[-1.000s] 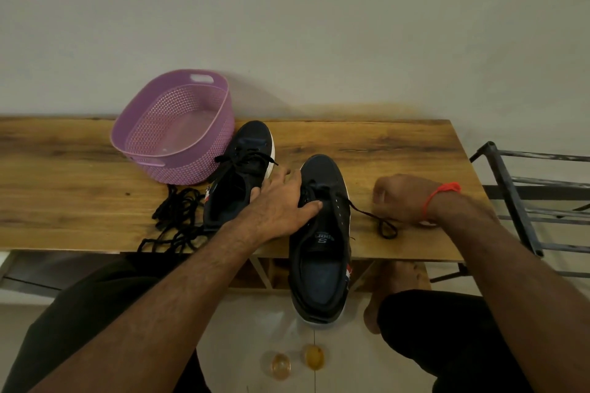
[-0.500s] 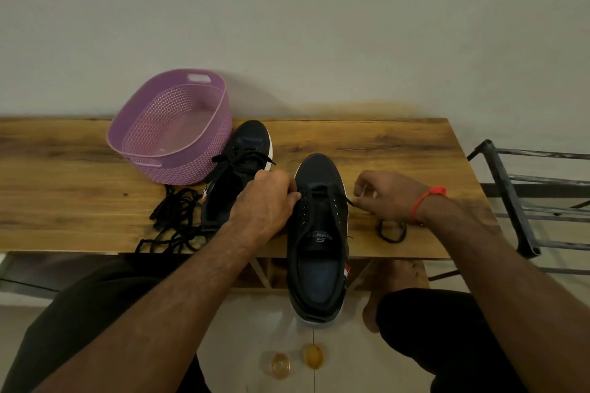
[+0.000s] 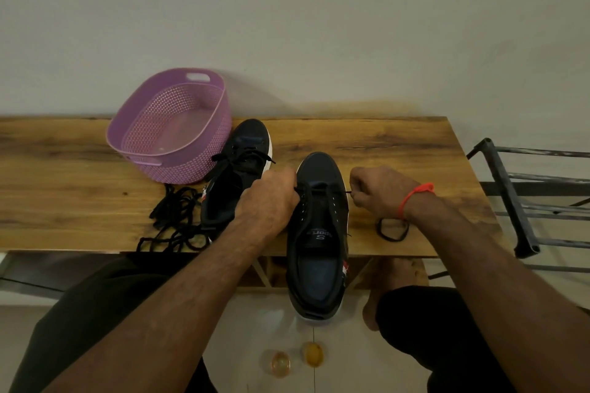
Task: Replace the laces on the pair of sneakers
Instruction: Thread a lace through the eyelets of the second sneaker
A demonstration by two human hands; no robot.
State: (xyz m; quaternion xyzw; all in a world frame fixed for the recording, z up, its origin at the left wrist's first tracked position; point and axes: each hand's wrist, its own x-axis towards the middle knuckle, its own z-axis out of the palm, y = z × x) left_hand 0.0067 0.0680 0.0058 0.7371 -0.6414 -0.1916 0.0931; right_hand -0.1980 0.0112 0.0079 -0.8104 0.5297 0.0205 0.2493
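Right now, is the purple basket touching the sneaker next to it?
Cannot tell. In the head view the purple basket overlaps the far sneaker along its right wall, but the angle shows no clear contact or gap.

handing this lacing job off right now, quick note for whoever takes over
Left hand pinches the lace at the near sneaker's left top eyelets. Right hand pinches the other lace end just right of that shoe; a slack loop lies on the table.
The near sneaker's heel overhangs the table edge; only its first row looks threaded.
The far sneaker lies beside the purple basket with a lace across its front.
A pile of loose black laces lies left of it.
Left: the remaining eyelets.
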